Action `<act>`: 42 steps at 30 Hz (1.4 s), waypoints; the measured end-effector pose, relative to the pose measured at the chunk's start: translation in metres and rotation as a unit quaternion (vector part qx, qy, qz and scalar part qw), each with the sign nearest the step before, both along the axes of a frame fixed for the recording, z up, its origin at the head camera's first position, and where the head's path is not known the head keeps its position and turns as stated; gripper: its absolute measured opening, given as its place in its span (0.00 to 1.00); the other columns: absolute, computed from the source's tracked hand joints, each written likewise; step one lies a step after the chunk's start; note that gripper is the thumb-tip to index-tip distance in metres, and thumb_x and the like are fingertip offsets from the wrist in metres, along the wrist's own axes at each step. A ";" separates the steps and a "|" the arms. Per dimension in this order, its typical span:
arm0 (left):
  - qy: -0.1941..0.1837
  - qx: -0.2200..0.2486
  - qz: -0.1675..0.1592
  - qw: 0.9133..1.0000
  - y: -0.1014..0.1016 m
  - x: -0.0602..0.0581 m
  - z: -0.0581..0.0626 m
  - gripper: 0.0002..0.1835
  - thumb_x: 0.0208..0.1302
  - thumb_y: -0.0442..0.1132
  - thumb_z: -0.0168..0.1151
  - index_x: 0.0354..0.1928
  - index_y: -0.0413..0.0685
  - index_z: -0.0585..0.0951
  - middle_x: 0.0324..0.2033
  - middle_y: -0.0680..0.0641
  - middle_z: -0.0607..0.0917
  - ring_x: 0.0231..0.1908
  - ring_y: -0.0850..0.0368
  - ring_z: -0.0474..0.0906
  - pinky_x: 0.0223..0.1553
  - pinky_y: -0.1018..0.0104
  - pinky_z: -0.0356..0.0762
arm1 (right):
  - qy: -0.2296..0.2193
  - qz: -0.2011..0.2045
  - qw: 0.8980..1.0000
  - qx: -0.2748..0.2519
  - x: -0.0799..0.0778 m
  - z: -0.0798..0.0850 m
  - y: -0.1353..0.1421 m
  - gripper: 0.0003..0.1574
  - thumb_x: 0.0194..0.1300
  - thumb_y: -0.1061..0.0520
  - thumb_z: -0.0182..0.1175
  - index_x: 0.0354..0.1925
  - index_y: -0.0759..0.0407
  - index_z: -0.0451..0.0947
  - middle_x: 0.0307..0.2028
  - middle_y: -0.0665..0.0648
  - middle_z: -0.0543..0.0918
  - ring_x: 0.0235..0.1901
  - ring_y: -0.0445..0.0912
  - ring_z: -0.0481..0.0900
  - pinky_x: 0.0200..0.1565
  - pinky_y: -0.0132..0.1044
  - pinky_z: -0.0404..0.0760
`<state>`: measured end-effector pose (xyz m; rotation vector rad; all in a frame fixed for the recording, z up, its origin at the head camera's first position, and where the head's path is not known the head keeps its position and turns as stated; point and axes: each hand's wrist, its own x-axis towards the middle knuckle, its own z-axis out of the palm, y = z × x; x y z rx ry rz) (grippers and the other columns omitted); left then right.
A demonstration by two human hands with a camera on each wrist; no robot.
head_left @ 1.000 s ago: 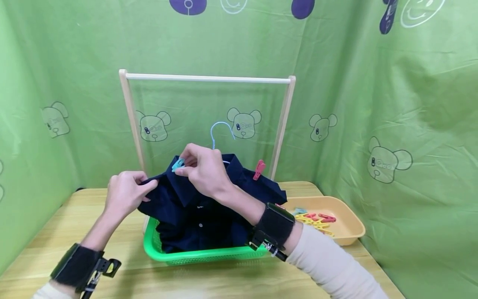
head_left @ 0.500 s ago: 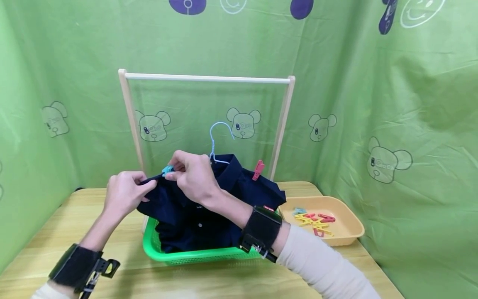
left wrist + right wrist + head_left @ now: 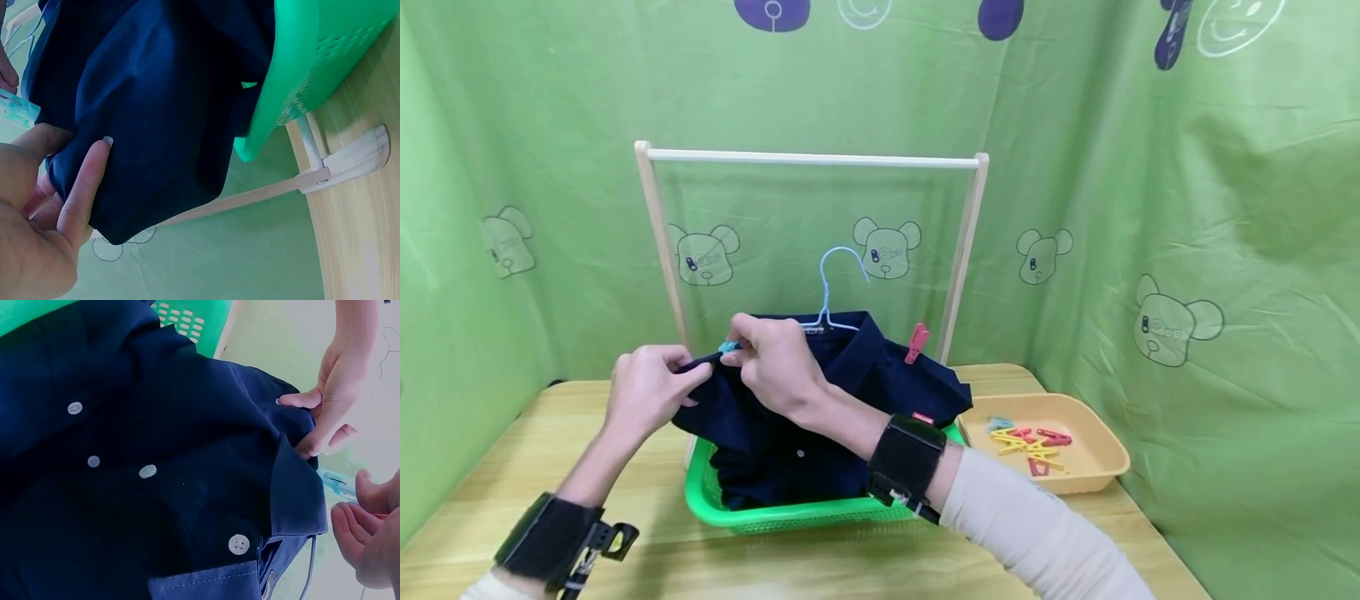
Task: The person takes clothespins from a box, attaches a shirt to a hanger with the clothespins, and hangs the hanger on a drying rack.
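A dark navy button-up shirt (image 3: 775, 417) sits on a pale blue wire hanger (image 3: 825, 287), its lower part bunched in the green basket (image 3: 700, 500). My left hand (image 3: 651, 387) pinches the shirt's shoulder cloth at the left. Just right of it, my right hand (image 3: 778, 362) pinches a light blue clothespin (image 3: 727, 346) at the shoulder's top edge. The left wrist view shows that clothespin (image 3: 19, 109) right at the cloth edge, near my left fingertips. In the right wrist view the clothespin (image 3: 340, 484) lies beside the collar. A red clothespin (image 3: 917, 343) grips the other shoulder.
Behind the basket stands a wooden rack with a white crossbar (image 3: 812, 158). An orange tray (image 3: 1097, 446) at the right holds several yellow, red and blue clothespins (image 3: 1030, 442). Green printed cloth walls (image 3: 1262, 208) enclose the wooden table (image 3: 647, 550).
My right hand has moved left and slightly down, bringing the light blue clothespin from near the collar to the left shoulder edge. My left hand keeps its hold on the cloth.
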<state>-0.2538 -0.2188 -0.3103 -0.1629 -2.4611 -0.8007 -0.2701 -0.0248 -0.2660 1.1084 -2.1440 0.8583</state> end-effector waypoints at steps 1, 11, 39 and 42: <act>-0.001 -0.001 0.000 1.000 0.000 0.000 0.000 0.16 0.62 0.44 0.68 0.17 0.50 0.81 0.13 0.52 0.85 0.13 0.67 0.81 0.17 0.66 0.67 | 0.006 -0.003 1.000 0.006 0.000 0.000 0.000 0.12 0.60 0.65 0.69 0.26 0.57 0.75 0.23 0.49 0.83 0.22 0.37 0.77 0.30 0.22 0.70; -0.011 -0.002 0.002 1.000 0.001 0.001 0.001 0.15 0.62 0.45 0.67 0.18 0.51 0.82 0.13 0.52 0.85 0.14 0.67 0.81 0.19 0.66 0.68 | -0.008 -0.030 0.999 0.041 -0.003 0.002 -0.003 0.11 0.59 0.66 0.68 0.27 0.56 0.76 0.24 0.48 0.85 0.26 0.39 0.83 0.31 0.24 0.72; 0.000 -0.006 0.009 1.000 0.002 0.002 0.001 0.16 0.62 0.46 0.68 0.17 0.52 0.82 0.12 0.55 0.85 0.15 0.66 0.81 0.20 0.65 0.65 | -0.050 -0.064 0.993 0.082 -0.004 0.010 -0.010 0.05 0.60 0.63 0.69 0.34 0.56 0.82 0.28 0.46 0.87 0.28 0.34 0.81 0.33 0.22 0.73; 0.005 -0.007 0.010 1.000 0.002 0.003 0.001 0.16 0.62 0.45 0.68 0.17 0.53 0.81 0.12 0.55 0.85 0.14 0.66 0.81 0.19 0.66 0.65 | -0.068 -0.070 0.992 0.084 -0.004 0.011 -0.010 0.07 0.62 0.60 0.71 0.40 0.56 0.84 0.31 0.47 0.88 0.30 0.33 0.84 0.33 0.20 0.74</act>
